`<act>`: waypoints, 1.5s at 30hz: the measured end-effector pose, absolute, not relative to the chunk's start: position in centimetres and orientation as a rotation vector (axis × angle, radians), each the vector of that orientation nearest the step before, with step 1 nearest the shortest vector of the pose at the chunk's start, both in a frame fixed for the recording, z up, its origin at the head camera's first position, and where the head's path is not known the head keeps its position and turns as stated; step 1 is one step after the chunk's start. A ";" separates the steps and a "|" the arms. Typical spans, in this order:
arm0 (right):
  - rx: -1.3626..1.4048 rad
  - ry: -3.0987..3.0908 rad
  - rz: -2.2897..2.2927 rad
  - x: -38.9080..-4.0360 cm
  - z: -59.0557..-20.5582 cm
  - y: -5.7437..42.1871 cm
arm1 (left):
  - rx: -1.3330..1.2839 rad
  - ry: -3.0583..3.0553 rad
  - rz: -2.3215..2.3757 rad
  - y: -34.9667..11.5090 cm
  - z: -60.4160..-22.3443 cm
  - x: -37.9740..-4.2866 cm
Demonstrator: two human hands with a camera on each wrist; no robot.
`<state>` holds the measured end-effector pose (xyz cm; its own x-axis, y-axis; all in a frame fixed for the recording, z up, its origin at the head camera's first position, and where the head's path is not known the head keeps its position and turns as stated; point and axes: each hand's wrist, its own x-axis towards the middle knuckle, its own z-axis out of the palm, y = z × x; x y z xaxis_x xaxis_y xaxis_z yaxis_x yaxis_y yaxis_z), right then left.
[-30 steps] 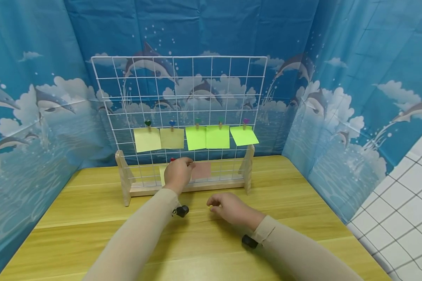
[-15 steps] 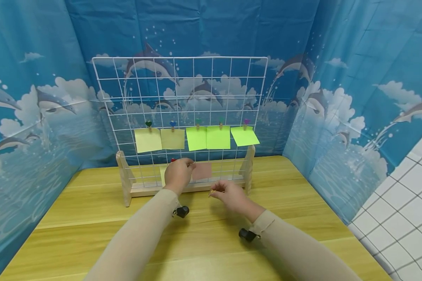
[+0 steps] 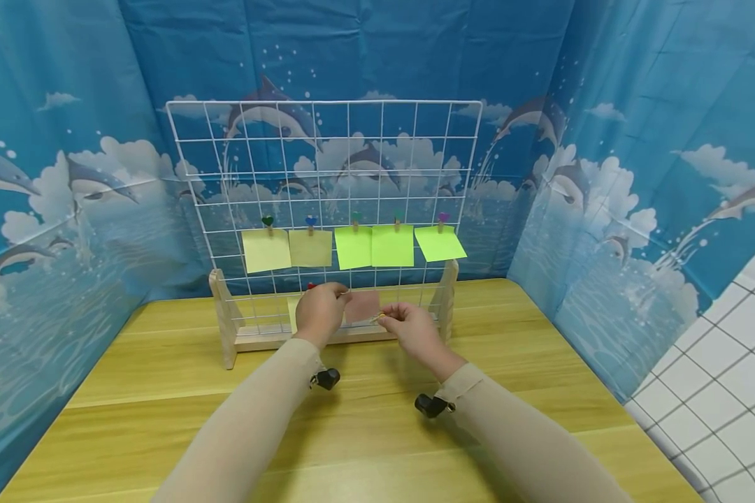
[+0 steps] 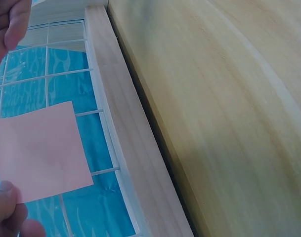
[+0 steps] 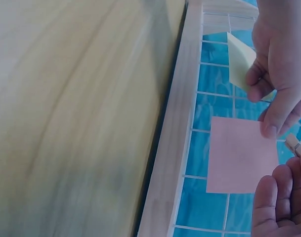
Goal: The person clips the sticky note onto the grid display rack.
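My left hand (image 3: 319, 311) pinches a pink sticky note (image 3: 362, 306) by one corner, holding it up at the lower part of a white wire grid (image 3: 321, 103). In the right wrist view the note (image 5: 241, 155) lies flat in front of the wires. Close to the note's right side, my right hand (image 3: 415, 332) holds a small wooden clothespin (image 5: 294, 144) between thumb and fingertips; a bit of yellow shows on it in the head view. A pale yellow note (image 5: 239, 61), partly covered by my left hand, hangs beside the pink one under a red clip (image 3: 311, 286).
Higher on the grid hang two dull yellow notes (image 3: 265, 250) and several bright green notes (image 3: 393, 246), each under a heart-topped clip. Wooden feet and a base bar (image 3: 258, 342) carry the grid on the wooden table (image 3: 377, 433). A dolphin-print curtain (image 3: 415, 56) stands behind.
My right hand has moved forward and up from above the table to the pink note's right edge, bringing the clothespin. My left hand has stayed in place with the note.
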<state>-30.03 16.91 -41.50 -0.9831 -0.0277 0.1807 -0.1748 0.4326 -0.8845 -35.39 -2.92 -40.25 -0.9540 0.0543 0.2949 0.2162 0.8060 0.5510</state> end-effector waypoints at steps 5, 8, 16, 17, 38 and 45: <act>0.130 -2.505 1.627 -31.0 -41.3 16.7 | -0.214 -2.720 -0.879 -2.9 -40.3 -35.5; 0.110 -2.490 1.626 -31.6 -41.1 16.5 | -0.217 -2.719 -0.878 -2.9 -40.4 -35.5; 0.132 -2.516 1.445 -33.0 -40.1 16.1 | -0.213 -2.734 -0.862 -3.0 -40.1 -35.5; 0.133 -2.521 1.421 -33.1 -40.0 16.0 | -0.213 -2.735 -0.864 -3.0 -40.1 -35.5; 0.136 -2.638 1.138 -34.9 -39.0 14.4 | -0.225 -2.726 -0.863 -3.0 -40.0 -35.4; 0.178 -2.654 1.084 -35.0 -38.8 14.2 | -0.224 -2.710 -0.863 -3.0 -40.0 -35.4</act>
<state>-35.00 14.17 -38.77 -0.9565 -0.0118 0.2916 -0.2127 0.7125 -0.6686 -35.37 -3.01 -40.05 -0.9465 0.0602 0.3170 0.2325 0.8085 0.5406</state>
